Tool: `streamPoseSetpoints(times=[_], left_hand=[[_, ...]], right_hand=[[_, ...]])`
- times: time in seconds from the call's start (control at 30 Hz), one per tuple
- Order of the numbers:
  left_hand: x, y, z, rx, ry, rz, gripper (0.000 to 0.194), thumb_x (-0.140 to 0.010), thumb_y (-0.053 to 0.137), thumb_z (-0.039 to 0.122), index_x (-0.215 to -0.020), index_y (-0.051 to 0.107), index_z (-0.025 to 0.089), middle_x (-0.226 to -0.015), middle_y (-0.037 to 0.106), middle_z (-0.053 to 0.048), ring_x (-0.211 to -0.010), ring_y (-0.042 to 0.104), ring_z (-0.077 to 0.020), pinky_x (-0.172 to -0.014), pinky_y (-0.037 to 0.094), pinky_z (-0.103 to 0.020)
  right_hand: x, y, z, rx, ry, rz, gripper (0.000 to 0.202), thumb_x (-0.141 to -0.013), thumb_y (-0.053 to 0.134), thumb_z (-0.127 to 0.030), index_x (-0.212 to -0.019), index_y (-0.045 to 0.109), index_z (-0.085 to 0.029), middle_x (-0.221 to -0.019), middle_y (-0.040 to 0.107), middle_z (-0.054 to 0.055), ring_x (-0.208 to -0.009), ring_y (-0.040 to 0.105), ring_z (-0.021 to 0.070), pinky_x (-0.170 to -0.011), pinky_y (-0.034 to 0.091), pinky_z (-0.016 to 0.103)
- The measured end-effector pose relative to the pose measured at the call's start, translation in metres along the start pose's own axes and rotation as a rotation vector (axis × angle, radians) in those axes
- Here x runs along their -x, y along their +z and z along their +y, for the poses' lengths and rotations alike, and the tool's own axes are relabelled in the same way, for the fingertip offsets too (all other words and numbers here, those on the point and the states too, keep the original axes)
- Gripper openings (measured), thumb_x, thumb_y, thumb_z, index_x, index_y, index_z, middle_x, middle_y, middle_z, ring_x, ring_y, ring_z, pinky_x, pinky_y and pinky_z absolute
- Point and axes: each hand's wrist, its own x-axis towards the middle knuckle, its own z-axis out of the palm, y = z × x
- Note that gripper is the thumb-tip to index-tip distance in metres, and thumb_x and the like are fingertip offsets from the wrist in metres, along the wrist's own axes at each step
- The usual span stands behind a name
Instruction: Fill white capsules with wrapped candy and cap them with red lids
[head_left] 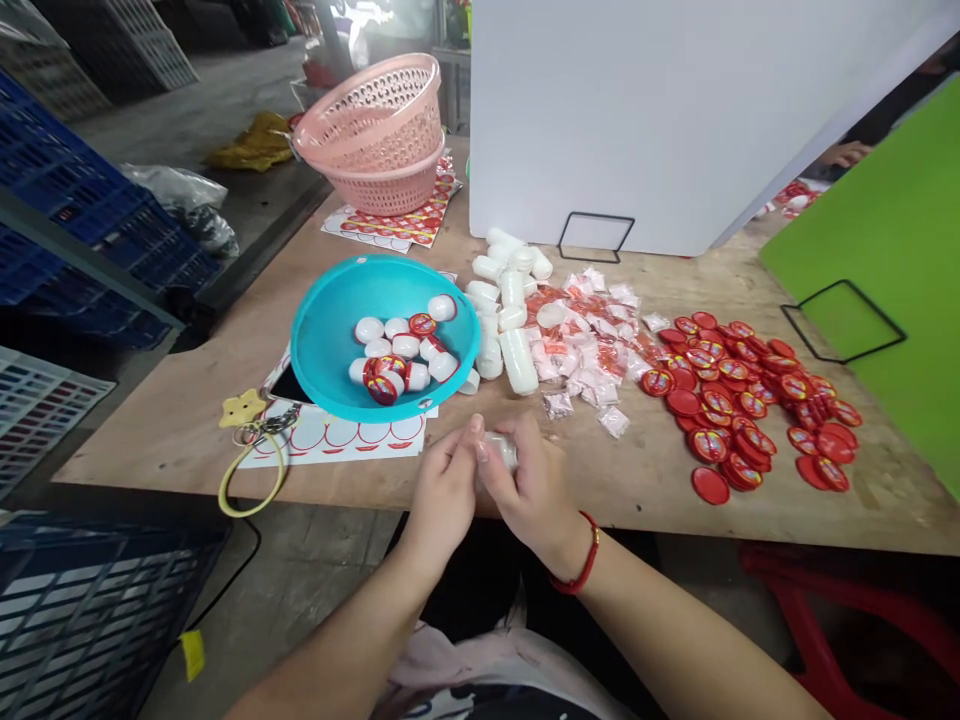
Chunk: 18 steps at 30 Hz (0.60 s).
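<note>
My left hand point(448, 488) and my right hand point(534, 487) meet at the table's front edge, fingers closed around a small translucent white plastic cup point(502, 449). Fingers cover much of the cup, so its contents cannot be made out. Just beyond lie stacked translucent cups point(519, 362) and a heap of small pink-white sachets point(589, 345). To the right spreads a pile of round red lids point(718, 400) with printed tops. A turquoise basin point(322, 365) on the left holds several white capped cups point(442, 367), some with red printed lids showing.
Two nested pink baskets point(386, 185) stand on printed sheets at the back left. White point(592, 120) and green point(885, 240) panels on wire stands rise behind. A yellow ring keychain point(253, 490) overhangs the front edge. Blue crates point(67, 210) and a red stool point(832, 640) flank the table.
</note>
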Motion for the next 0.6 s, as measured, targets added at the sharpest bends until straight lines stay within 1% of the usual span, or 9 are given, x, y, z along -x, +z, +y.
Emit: streamPoseSetpoints(times=[0.07,0.13,0.27,0.37,0.47,0.53,0.6], left_hand=[[0.002,0.000,0.000,0.033,-0.017,0.028,0.048,-0.090,0.060,0.060,-0.070,0.063,0.017,-0.063,0.055,0.002,-0.063,0.047,-0.0128,-0.058,0.040,-0.023],[0.004,-0.001,-0.001,0.062,-0.014,0.024,0.047,-0.090,0.062,0.058,-0.069,0.061,0.017,-0.063,0.054,0.002,-0.063,0.046,-0.0117,-0.058,0.039,-0.022],[0.004,-0.002,0.001,0.121,-0.009,-0.057,0.042,-0.091,0.065,0.052,-0.069,0.062,0.017,-0.065,0.054,0.003,-0.065,0.045,-0.0106,-0.061,0.040,-0.020],[0.003,-0.003,0.003,0.109,-0.022,-0.106,0.041,-0.091,0.065,0.052,-0.070,0.060,0.017,-0.065,0.052,0.004,-0.066,0.045,-0.0106,-0.063,0.040,-0.020],[0.005,-0.005,0.002,0.065,-0.030,-0.179,0.041,-0.092,0.064,0.054,-0.074,0.061,0.017,-0.067,0.050,0.004,-0.066,0.044,-0.0105,-0.063,0.039,-0.020],[0.008,-0.005,0.000,0.024,-0.027,-0.218,0.041,-0.092,0.062,0.055,-0.076,0.062,0.017,-0.071,0.053,0.003,-0.068,0.045,-0.0108,-0.064,0.040,-0.021],[0.010,-0.005,-0.001,0.006,-0.023,-0.238,0.040,-0.093,0.061,0.054,-0.078,0.063,0.017,-0.075,0.056,0.002,-0.071,0.048,-0.0117,-0.067,0.041,-0.021]], right_hand=[[0.000,0.000,0.000,0.051,-0.071,0.026,0.032,-0.103,0.045,-0.050,-0.095,0.055,-0.020,-0.075,0.067,0.004,-0.063,0.064,0.0174,-0.057,0.041,0.027],[0.001,0.000,0.002,0.085,-0.139,0.052,0.032,-0.104,0.044,-0.048,-0.097,0.057,-0.019,-0.078,0.068,0.005,-0.066,0.065,0.0183,-0.060,0.044,0.028],[0.001,-0.006,0.008,0.106,-0.274,0.043,0.032,-0.104,0.043,-0.045,-0.100,0.058,-0.017,-0.082,0.068,0.007,-0.073,0.064,0.0205,-0.065,0.046,0.031],[0.000,-0.015,0.014,0.162,-0.360,0.018,0.034,-0.104,0.044,-0.046,-0.102,0.059,-0.016,-0.081,0.066,0.007,-0.071,0.061,0.0208,-0.063,0.044,0.032],[-0.001,-0.025,0.023,0.200,-0.512,-0.028,0.034,-0.103,0.047,-0.046,-0.104,0.061,-0.015,-0.079,0.063,0.007,-0.069,0.057,0.0200,-0.062,0.043,0.032],[-0.001,-0.033,0.029,0.220,-0.624,-0.053,0.032,-0.102,0.050,-0.046,-0.105,0.062,-0.016,-0.079,0.062,0.006,-0.069,0.054,0.0194,-0.062,0.043,0.032],[0.000,-0.039,0.034,0.264,-0.713,-0.049,0.030,-0.100,0.054,-0.046,-0.106,0.063,-0.018,-0.080,0.061,0.006,-0.069,0.052,0.0191,-0.062,0.043,0.033]])
